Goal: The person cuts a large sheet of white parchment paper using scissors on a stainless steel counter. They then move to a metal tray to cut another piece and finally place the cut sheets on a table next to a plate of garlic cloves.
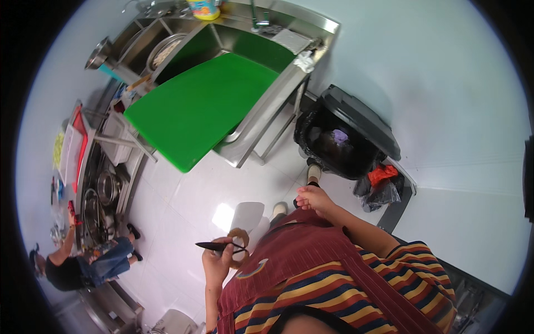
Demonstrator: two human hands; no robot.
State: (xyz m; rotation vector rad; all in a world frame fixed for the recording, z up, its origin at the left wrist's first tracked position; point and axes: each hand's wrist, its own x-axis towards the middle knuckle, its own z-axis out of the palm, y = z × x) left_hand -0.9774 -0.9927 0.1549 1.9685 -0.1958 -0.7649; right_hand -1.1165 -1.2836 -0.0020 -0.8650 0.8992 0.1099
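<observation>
My left hand (219,254) is shut on a dark, pointed tool with a forked end (221,247); its exact kind is unclear. A fuzzy brown ring (240,232) lies just beside the fingers, close to my dark red apron (288,250). Near the apron's top edge, my right hand (315,200) has its fingers curled, and whether anything is inside does not show. Ahead of me, a large green cutting board (204,106) lies across a stainless steel sink (267,48), one corner jutting out past the front edge.
An open black bin (342,137) stands right of the sink, with plastic bags (384,188) beside it. At the far left another person (75,267) in dark clothes reaches toward a steel counter. A metal shelf holds bowls (109,188). A yellow container (204,9) stands behind the sink.
</observation>
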